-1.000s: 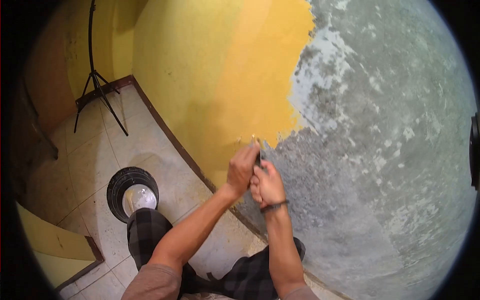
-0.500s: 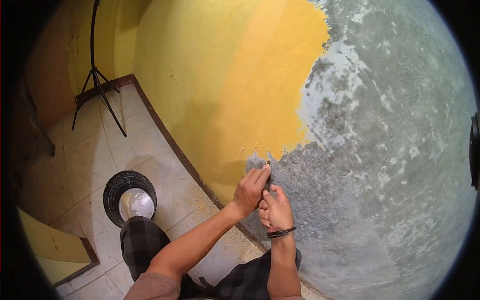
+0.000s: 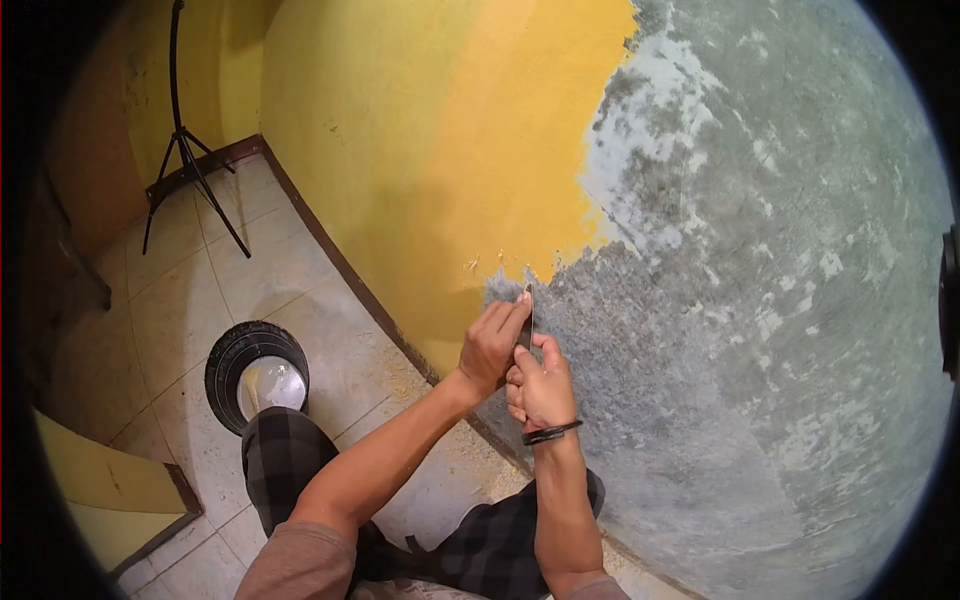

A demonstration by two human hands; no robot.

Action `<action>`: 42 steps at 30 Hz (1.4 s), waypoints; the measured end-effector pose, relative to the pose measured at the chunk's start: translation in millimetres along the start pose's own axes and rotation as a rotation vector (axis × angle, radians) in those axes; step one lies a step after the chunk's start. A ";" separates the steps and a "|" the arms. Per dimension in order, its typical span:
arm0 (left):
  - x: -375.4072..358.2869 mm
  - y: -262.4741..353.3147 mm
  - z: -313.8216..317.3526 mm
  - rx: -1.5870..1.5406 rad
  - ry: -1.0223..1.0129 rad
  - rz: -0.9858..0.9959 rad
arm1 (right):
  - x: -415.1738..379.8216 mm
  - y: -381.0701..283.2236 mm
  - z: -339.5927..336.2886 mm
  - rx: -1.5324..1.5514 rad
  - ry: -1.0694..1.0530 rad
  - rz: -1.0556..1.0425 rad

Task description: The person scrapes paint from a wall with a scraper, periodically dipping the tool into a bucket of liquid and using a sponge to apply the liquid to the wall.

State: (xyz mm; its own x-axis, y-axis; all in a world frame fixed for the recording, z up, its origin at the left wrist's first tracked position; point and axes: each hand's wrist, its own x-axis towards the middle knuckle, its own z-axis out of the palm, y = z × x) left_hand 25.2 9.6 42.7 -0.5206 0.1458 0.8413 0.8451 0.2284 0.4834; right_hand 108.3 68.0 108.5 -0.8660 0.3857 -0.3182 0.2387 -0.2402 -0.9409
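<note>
A thin, dark-edged scraper, seen nearly edge-on, stands upright against the wall with its tip at the torn lower edge of the yellow paint. My left hand is closed at its upper part, fingers pressed near the tip. Just below and to the right, my right hand grips the lower part, with its handle hidden by the fingers. Bare grey plaster begins right of and beneath the tip. Small curled paint flakes cling to the yellow surface left of it.
On the tiled floor, a black bucket holding a white-grey rounded item stands near my knee. A black tripod stand is at the back left. Crumbs of scraped paint lie along the dark baseboard.
Both hands and the scraper appear slightly higher in view, along with the wall and bucket, as the camera tilts. The grip is the same, and the tip stays at the paint edge.
</note>
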 end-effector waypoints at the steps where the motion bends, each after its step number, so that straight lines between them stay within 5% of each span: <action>1: -1.2 2.8 -1.6 -0.005 -0.015 -0.004 | 0.1 -0.8 -2.8 -0.001 -0.012 0.004; 14: -5.9 -9.5 14.0 0.007 0.119 0.076 | -2.5 0.1 -10.3 0.000 -0.037 0.014; 30: 6.5 -2.9 -14.3 0.005 -0.041 -0.063 | 5.7 -6.6 1.7 0.005 -0.104 0.043; 34: -0.5 -10.2 9.4 -0.005 0.129 0.073 | 1.8 1.6 -5.1 -0.024 -0.040 0.024; 40: 1.5 -9.5 -9.3 0.035 0.024 -0.092 | 6.3 -3.1 9.7 -0.023 -0.057 0.064; 42: -0.5 -11.7 -2.3 -0.005 0.035 0.050 | -0.5 2.3 2.1 0.010 -0.019 0.003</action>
State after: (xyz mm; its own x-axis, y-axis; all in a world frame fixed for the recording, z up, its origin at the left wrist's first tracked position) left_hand 15.9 4.6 37.2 -0.4729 0.1235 0.8724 0.8707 0.2170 0.4413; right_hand 108.4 65.4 106.7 -0.8736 0.3676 -0.3189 0.2374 -0.2503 -0.9386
